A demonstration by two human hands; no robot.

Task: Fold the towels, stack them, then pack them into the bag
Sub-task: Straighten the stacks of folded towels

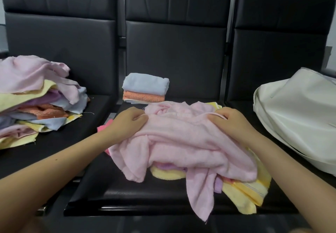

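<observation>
A row of 3 black padded seats (174, 54) fills the frame from edge to edge, backs across the top and cushions running to the bottom. At the right edge, on the right seat, a white bag (298, 116) lies slumped on its side, its strap trailing along the cushion toward the lower right. At the left edge, on the left seat, sits a loose pile of unfolded towels (36, 98) in pink, yellow, purple, orange and pale blue. In the centre of the frame, on the middle seat, a crumpled pink towel (181, 141) lies over a smaller heap; part of it hangs past the front edge of the cushion. Yellow towels (245, 192) and a bit of purple cloth stick out from under it at lower right. Above centre, at the back of the same cushion, stands a small stack of folded towels (145, 89): pale blue on top, orange beneath, pale layers at the base. The left hand (129, 121) grips the pink towel's left upper edge with curled fingers. The right hand (231, 121) pinches its right upper edge, a fold of cloth under the thumb.
</observation>
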